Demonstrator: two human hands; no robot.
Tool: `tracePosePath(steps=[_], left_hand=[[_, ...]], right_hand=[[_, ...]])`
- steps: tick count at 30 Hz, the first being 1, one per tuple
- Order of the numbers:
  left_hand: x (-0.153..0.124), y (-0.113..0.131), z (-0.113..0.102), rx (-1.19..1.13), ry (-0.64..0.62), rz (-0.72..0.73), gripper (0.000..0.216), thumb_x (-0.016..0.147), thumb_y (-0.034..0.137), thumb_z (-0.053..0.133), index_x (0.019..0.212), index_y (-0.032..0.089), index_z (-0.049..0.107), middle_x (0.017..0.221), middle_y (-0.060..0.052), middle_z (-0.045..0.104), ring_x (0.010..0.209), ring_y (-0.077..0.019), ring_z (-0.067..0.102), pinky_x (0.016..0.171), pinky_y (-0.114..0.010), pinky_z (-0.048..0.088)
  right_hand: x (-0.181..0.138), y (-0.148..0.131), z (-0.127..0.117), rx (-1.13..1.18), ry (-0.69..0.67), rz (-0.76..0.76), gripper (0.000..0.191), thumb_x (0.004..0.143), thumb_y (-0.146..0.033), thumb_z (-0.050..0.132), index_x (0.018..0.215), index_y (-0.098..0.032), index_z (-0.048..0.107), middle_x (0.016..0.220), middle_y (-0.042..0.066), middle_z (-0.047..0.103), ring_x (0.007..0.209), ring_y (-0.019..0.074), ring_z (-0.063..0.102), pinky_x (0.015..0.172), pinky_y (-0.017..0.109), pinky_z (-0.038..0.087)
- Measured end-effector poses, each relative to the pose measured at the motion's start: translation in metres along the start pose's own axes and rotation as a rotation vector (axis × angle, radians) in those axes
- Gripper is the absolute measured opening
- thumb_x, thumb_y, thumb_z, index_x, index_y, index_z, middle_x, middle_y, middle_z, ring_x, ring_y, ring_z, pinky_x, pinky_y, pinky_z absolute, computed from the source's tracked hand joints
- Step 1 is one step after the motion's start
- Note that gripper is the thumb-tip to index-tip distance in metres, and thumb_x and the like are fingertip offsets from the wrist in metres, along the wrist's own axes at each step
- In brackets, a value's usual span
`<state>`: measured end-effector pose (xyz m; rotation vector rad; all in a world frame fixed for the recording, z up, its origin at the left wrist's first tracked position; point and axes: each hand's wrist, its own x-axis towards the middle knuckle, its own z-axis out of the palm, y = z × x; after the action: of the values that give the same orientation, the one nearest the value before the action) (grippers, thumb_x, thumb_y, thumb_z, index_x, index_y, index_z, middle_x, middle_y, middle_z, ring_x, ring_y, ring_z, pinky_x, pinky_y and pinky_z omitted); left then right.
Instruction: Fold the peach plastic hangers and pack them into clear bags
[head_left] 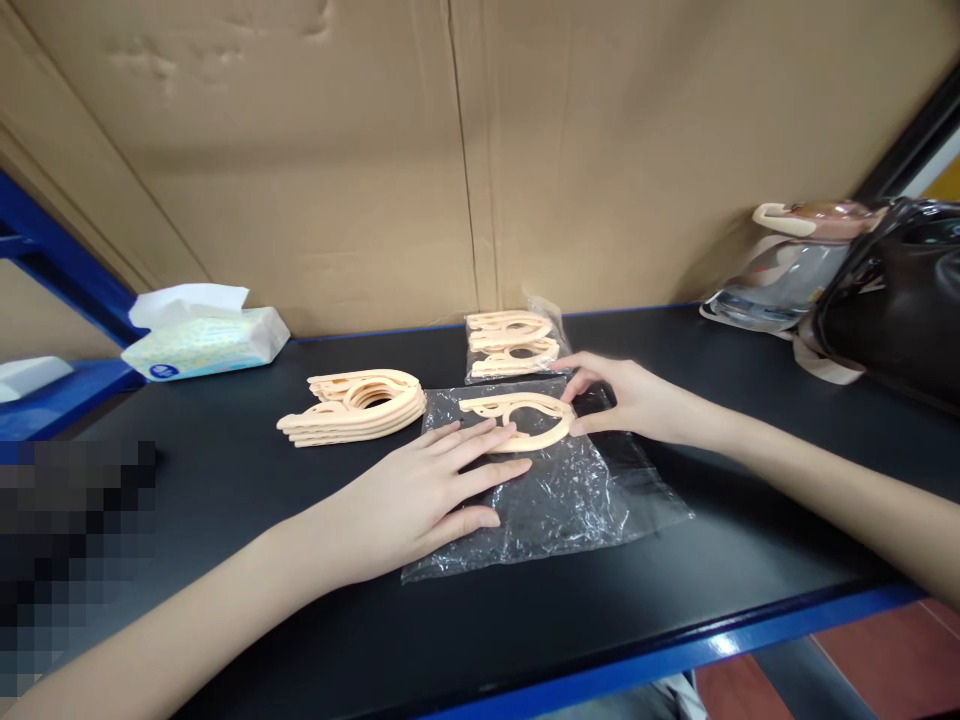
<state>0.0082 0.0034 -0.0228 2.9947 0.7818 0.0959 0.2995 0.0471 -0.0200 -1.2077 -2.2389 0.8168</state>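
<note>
A cream folding hanger lies on a clear plastic bag in the middle of the black table. My left hand rests flat with fingers spread on the bag, its fingertips over the hanger's lower left part. At the hanger's right end, my right hand pinches the curved edge between thumb and fingers. Left of the bag sits a stack of several cream folding hangers. Behind the bag, a bagged set of the same hangers lies near the back edge.
A tissue pack sits at the back left, beside a blue frame. A water bottle and a black bag stand at the right. Cardboard walls off the back. A blue rail edges the table's front.
</note>
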Motion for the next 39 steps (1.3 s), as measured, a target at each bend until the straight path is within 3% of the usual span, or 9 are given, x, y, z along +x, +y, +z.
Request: tracePosePath(steps=[10, 12, 16, 24, 31, 39], left_hand=[[-0.001, -0.004, 0.004, 0.052, 0.038, 0.035, 0.046, 0.104, 0.044, 0.042, 0.148, 0.03, 0.04, 0.159, -0.002, 0.035, 0.146, -0.0247, 0.032, 0.119, -0.045, 0.032], [0.0, -0.003, 0.002, 0.075, 0.084, 0.035, 0.045, 0.102, 0.046, 0.046, 0.142, 0.025, 0.048, 0.151, -0.007, 0.046, 0.137, -0.0274, 0.044, 0.112, -0.045, 0.04], [0.001, 0.003, -0.001, 0.192, 0.156, 0.021, 0.04, 0.097, 0.045, 0.056, 0.123, 0.015, 0.061, 0.117, -0.011, 0.064, 0.101, -0.0269, 0.063, 0.085, -0.04, 0.054], [0.002, 0.014, 0.005, 0.387, 0.19, 0.005, 0.034, 0.092, 0.039, 0.066, 0.117, 0.015, 0.063, 0.108, -0.007, 0.067, 0.091, -0.025, 0.067, 0.069, -0.034, 0.055], [0.001, 0.014, 0.007, 0.422, 0.173, -0.02, 0.032, 0.095, 0.037, 0.062, 0.12, 0.017, 0.062, 0.11, -0.007, 0.067, 0.094, -0.0251, 0.067, 0.069, -0.033, 0.053], [0.002, 0.015, 0.01, 0.39, 0.199, -0.01, 0.033, 0.094, 0.034, 0.063, 0.121, 0.015, 0.061, 0.113, -0.009, 0.066, 0.103, -0.0275, 0.065, 0.08, -0.037, 0.055]], right_hand=[[0.003, 0.004, 0.026, -0.004, 0.182, -0.052, 0.05, 0.075, -0.034, 0.078, 0.119, -0.021, 0.058, 0.085, 0.0, 0.076, 0.092, 0.0236, 0.069, 0.102, 0.047, 0.033], [0.002, 0.004, 0.028, -0.022, 0.178, -0.052, 0.047, 0.076, -0.032, 0.077, 0.118, -0.021, 0.058, 0.081, -0.002, 0.075, 0.091, 0.0235, 0.068, 0.102, 0.048, 0.032], [0.001, 0.001, 0.028, -0.139, 0.202, -0.032, 0.047, 0.076, -0.036, 0.077, 0.117, -0.024, 0.058, 0.084, -0.003, 0.075, 0.096, 0.025, 0.066, 0.104, 0.05, 0.025], [-0.001, -0.001, 0.027, -0.161, 0.203, -0.1, 0.043, 0.08, -0.033, 0.073, 0.118, -0.024, 0.055, 0.087, -0.003, 0.076, 0.098, 0.0235, 0.068, 0.101, 0.046, 0.029], [0.001, 0.001, 0.025, -0.106, 0.186, -0.144, 0.043, 0.08, -0.029, 0.074, 0.118, -0.021, 0.057, 0.083, -0.003, 0.076, 0.092, 0.0228, 0.069, 0.097, 0.043, 0.037], [0.0, 0.0, 0.025, -0.142, 0.177, -0.159, 0.044, 0.079, -0.023, 0.075, 0.119, -0.024, 0.057, 0.086, -0.004, 0.076, 0.095, 0.0224, 0.069, 0.098, 0.043, 0.037]])
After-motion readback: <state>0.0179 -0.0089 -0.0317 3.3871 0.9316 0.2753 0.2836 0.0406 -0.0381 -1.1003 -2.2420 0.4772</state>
